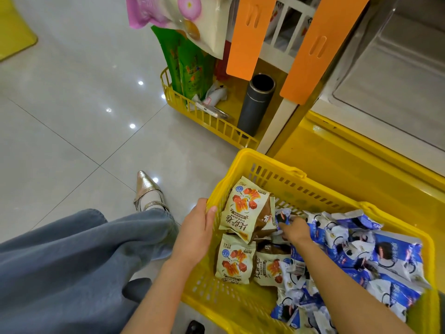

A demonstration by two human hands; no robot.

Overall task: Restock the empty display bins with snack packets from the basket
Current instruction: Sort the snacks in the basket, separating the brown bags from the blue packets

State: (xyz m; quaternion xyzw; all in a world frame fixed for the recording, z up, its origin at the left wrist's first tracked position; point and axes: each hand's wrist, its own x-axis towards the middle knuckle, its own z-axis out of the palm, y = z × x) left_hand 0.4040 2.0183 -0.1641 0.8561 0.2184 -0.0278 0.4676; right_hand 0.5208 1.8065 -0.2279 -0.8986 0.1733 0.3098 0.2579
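A yellow plastic basket (250, 162) sits on the floor at lower right. It holds cream packets printed with red cubes (245, 208) on its left side and several blue-and-white packets (375, 251) on its right. My left hand (196, 229) grips the basket's left rim, thumb over the edge. My right hand (295, 229) reaches into the basket's middle, fingers curled on a small blue-and-white packet (281, 216). A clear, empty-looking display bin (390, 75) shows at upper right.
A low yellow wire shelf (204, 119) holds green bags (190, 68), a dark flask (257, 102) and small wrappers. Two orange panels (248, 37) hang from the white display stand. A yellow ledge (361, 155) runs under the bin. My jeans leg and silver shoe (147, 191) lie left.
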